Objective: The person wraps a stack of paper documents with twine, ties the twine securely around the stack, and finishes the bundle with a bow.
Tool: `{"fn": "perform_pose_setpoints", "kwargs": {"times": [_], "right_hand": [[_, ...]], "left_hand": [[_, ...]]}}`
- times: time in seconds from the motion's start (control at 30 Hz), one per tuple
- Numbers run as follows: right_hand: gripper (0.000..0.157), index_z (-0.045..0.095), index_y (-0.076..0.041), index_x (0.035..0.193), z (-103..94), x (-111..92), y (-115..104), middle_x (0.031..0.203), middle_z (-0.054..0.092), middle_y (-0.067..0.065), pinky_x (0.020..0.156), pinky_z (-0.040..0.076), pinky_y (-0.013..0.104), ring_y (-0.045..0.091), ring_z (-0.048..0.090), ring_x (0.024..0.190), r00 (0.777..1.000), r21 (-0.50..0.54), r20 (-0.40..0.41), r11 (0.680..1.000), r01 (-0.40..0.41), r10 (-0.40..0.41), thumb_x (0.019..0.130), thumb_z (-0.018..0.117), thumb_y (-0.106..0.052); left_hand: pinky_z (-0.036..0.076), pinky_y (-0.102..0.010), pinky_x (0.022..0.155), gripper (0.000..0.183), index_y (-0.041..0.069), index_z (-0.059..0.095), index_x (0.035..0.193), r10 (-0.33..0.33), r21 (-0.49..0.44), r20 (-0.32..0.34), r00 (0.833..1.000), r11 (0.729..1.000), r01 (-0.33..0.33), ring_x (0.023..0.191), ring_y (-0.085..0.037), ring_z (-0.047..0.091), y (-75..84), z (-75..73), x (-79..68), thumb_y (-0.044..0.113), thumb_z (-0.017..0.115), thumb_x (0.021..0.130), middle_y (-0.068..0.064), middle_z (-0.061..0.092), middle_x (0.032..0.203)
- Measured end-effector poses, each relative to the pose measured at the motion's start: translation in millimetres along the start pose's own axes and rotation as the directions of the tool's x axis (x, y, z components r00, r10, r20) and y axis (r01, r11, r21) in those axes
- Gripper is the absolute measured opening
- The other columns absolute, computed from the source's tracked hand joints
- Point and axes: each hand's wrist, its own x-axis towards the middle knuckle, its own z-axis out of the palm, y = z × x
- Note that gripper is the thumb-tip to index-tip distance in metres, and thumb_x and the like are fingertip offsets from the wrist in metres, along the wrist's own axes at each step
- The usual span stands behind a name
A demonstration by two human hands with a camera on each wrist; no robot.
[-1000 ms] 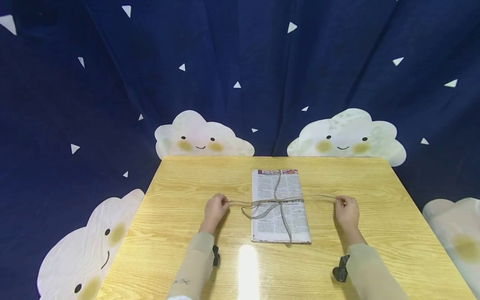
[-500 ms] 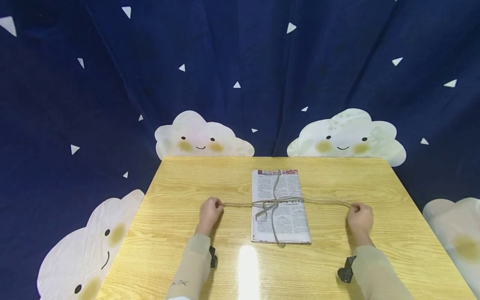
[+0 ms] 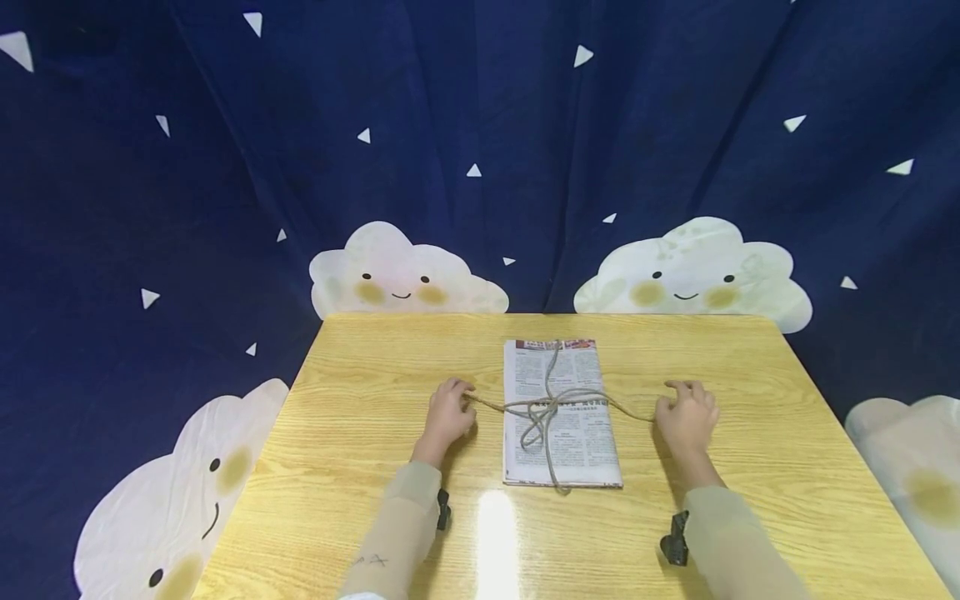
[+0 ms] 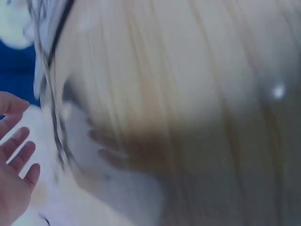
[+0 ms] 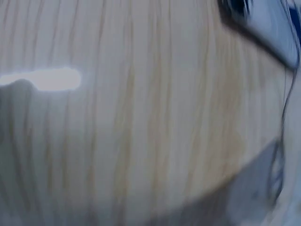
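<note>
A folded stack of newspaper (image 3: 588,454) lies on the table, wrapped crosswise with brown twine (image 3: 572,392). Loops and a knot sit near the middle of the stack, and a loose end runs out to each side. My left hand (image 3: 447,414) is beside the left end; in the left wrist view its fingers (image 4: 19,157) are spread apart, with the twine (image 4: 54,113) passing beyond them. Beside the right end is my right hand (image 3: 687,417), its thumb and fingers parted. The right wrist view does not show that hand, only the twine (image 5: 285,110) and the newspaper's corner (image 5: 268,28).
The wooden table (image 3: 375,358) extends to both sides of the stack. Behind it hangs a dark blue curtain (image 3: 420,83) with white triangles and smiling clouds. A small black device (image 3: 675,540) sits on the right wrist, another (image 3: 443,510) on the left.
Both hands first pulled the twine ends outward, drawing them straight. Now both have come back inward with fingers loosened, and the ends lie slack and curved. The loops over the newspaper have shifted.
</note>
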Motion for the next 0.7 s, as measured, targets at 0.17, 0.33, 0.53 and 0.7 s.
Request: {"fn": "perform_pose_setpoints", "kwargs": {"times": [0.17,0.33,0.53,0.7], "right_hand": [[0.032,0.057,0.002,0.116,23.9,1.5,-35.8,0.115,0.052,0.024,0.087,0.041,0.055,0.042,0.049,0.104,0.941,0.154,0.193,0.956,0.251,-0.278,0.084,0.054,-0.001],[0.036,0.053,0.000,0.124,40.5,-3.4,-59.2,0.123,0.052,0.022,0.094,0.039,0.052,0.039,0.048,0.110,0.842,0.172,0.394,0.929,0.327,-0.369,0.089,0.056,-0.008],[0.021,0.064,0.000,0.106,47.8,-7.7,-67.2,0.102,0.060,0.014,0.085,0.044,0.047,0.032,0.054,0.095,0.865,0.130,0.329,0.925,0.357,-0.380,0.086,0.062,-0.007],[0.010,0.066,-0.002,0.092,51.3,-7.9,-63.2,0.095,0.060,0.012,0.084,0.045,0.046,0.031,0.056,0.091,0.893,0.149,0.277,0.934,0.324,-0.354,0.085,0.063,-0.008]], "left_hand": [[0.033,-0.045,0.100,0.032,0.007,0.061,0.109,0.157,0.012,0.087,0.984,0.987,-0.159,0.112,-0.027,0.049,28.1,20.4,4.9,0.009,0.062,0.078,-0.009,0.056,0.116],[0.041,-0.037,0.091,0.020,0.005,0.065,0.101,0.234,0.050,0.122,0.964,0.969,-0.242,0.095,-0.020,0.056,45.7,39.4,3.6,0.012,0.062,0.083,-0.004,0.063,0.098],[0.041,-0.034,0.086,0.012,0.010,0.068,0.092,0.277,0.210,0.073,0.958,0.935,-0.286,0.088,-0.017,0.054,51.7,50.7,2.8,0.017,0.065,0.083,0.001,0.063,0.089],[0.041,-0.033,0.082,0.010,0.013,0.069,0.087,0.317,0.278,0.049,0.947,0.906,-0.318,0.082,-0.015,0.051,53.5,53.6,2.1,0.022,0.064,0.084,0.002,0.059,0.084]]}}
